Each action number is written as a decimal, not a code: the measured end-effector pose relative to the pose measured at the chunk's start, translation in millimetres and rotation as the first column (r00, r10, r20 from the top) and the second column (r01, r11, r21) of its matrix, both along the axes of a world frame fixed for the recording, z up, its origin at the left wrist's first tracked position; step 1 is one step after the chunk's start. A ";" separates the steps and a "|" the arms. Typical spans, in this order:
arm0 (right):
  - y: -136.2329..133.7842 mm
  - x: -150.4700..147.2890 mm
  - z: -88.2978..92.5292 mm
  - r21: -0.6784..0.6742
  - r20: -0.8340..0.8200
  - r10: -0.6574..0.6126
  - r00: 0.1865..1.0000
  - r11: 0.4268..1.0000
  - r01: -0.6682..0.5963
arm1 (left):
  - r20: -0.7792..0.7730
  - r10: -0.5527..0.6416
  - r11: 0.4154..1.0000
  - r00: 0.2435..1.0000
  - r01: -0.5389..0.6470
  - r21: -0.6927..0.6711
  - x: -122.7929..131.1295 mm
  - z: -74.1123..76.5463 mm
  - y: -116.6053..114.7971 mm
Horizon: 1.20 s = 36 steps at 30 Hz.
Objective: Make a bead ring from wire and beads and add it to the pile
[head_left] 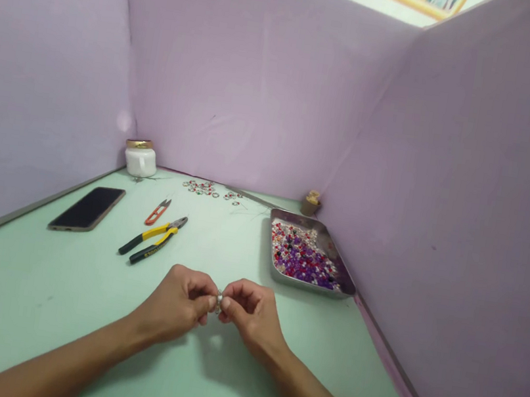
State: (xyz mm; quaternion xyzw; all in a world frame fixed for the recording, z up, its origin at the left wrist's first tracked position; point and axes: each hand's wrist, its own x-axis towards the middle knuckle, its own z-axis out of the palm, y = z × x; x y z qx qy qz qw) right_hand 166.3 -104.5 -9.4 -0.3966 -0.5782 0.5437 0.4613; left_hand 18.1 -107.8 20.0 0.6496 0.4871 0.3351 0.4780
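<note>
Between my two hands, just above the green tabletop (218, 244), is a small beaded ring (219, 299) with pale beads. My left hand (185, 296) pinches its left side with thumb and fingers. From the other side, my right hand (250, 312) pinches it too, fingers curled in. Much of the ring is hidden behind the fingertips. To the right stands a metal tray (304, 287) holding many loose beads (303, 257) in purple, red, white and black.
Yellow-and-black pliers (154, 240), orange thread snips (158, 212) and a phone (87, 208) lie at left. Farther back are a white jar (140, 160), several beaded rings (201, 188) and a small brown pot (310, 205). Lilac panels (263, 79) enclose the table.
</note>
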 end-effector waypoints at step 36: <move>10.9 -2.3 0.8 -0.393 -0.653 -0.200 0.731 0.914 -0.101 | 0.688 0.498 0.836 0.529 -0.079 -0.544 -2.2 -21.4 22.1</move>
